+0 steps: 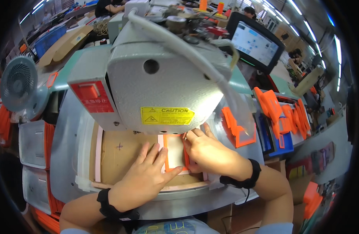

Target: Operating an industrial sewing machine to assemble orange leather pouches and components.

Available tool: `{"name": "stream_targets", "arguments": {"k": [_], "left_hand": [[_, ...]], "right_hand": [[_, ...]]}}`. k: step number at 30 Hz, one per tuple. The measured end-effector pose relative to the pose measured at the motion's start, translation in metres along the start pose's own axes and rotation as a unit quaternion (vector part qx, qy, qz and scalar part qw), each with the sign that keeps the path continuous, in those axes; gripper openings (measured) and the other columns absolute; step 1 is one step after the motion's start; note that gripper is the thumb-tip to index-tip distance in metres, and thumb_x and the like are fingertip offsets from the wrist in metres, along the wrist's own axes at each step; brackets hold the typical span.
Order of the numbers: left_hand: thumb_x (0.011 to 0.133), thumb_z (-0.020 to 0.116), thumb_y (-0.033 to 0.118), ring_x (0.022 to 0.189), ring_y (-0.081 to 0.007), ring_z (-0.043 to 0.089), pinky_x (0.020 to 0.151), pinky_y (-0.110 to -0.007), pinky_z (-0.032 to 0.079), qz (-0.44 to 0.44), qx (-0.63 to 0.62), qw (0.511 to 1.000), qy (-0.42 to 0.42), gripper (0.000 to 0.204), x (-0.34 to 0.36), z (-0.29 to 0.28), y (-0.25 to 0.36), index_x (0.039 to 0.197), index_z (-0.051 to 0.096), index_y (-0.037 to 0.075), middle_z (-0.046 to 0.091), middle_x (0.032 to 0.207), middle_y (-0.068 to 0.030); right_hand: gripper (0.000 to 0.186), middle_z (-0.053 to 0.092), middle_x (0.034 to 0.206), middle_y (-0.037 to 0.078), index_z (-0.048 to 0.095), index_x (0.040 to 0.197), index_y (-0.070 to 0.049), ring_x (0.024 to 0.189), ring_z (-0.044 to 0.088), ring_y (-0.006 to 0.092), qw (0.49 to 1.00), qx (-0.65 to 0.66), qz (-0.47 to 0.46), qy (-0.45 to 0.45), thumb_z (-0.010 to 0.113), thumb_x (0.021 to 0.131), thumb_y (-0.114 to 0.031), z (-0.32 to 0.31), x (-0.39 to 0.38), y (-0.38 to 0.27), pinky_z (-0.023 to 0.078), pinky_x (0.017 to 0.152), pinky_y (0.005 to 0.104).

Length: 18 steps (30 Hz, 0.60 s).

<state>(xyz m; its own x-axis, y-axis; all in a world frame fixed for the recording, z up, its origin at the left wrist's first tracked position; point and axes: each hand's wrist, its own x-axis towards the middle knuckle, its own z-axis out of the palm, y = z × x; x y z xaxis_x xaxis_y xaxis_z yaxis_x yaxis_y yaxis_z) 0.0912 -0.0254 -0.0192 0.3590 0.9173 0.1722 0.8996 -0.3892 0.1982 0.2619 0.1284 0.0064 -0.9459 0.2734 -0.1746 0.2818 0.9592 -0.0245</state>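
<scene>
Beneath the grey machine head (163, 82), a tan board with pale strips (117, 163) carries a white rectangle edged by an orange frame (167, 152). My left hand (146, 175) lies palm down with spread fingers on the board, thumb at the frame's lower edge, fingertips near its left side. My right hand (210, 152) is curled at the frame's upper right, close below the machine head. Something small and shiny shows at its fingertips; what it grips is too hidden to name.
Orange pieces (238, 134) lie right of the board, more in a blue tray (285, 142) beyond. At left are a fan (18, 84), plastic bins (34, 144) and orange material. A monitor (254, 43) stands behind at right. Other people (107, 9) sit farther back.
</scene>
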Motion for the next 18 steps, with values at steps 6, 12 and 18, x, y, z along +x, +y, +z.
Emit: {"name": "stream_targets", "arguments": {"k": [6, 12, 18], "left_hand": [[0.083, 0.06, 0.011, 0.128, -0.0464, 0.045, 0.109, -0.065, 0.027, -0.015, -0.022, 1.0, 0.008, 0.048, 0.002, 0.004, 0.001, 0.129, 0.065, 0.022, 0.046, 0.134, -0.0302], [0.079, 0.064, 0.007, 0.121, -0.0397, 0.05, 0.104, -0.062, 0.032, -0.038, -0.025, 0.998, 0.037, 0.041, -0.003, 0.008, 0.002, 0.117, 0.071, 0.019, 0.054, 0.125, -0.0238], [0.087, 0.058, 0.006, 0.114, -0.0408, 0.053, 0.098, -0.047, 0.041, 0.013, -0.049, 0.999, 0.01, 0.032, 0.013, -0.014, 0.013, 0.117, 0.067, 0.006, 0.056, 0.128, -0.0236]], "right_hand": [[0.075, 0.034, 0.154, 0.019, 0.043, 0.143, 0.004, 0.142, 0.033, 0.0337, 0.984, 0.16, -0.01, 0.071, 0.074, 0.082, -0.028, 0.009, -0.038, 0.028, 0.03, 0.114, 0.0544], [0.037, 0.062, 0.126, 0.012, 0.063, 0.124, -0.003, 0.114, 0.061, 0.0265, 0.852, 0.361, 0.201, 0.323, 0.066, 0.091, -0.019, 0.021, -0.212, 0.058, 0.048, 0.096, 0.0376], [0.02, 0.067, 0.093, 0.021, 0.069, 0.085, -0.001, 0.087, 0.064, 0.0382, 0.693, 0.021, 0.685, 0.224, 0.071, 0.079, -0.02, 0.225, -0.449, 0.056, 0.052, 0.076, 0.0426]]}}
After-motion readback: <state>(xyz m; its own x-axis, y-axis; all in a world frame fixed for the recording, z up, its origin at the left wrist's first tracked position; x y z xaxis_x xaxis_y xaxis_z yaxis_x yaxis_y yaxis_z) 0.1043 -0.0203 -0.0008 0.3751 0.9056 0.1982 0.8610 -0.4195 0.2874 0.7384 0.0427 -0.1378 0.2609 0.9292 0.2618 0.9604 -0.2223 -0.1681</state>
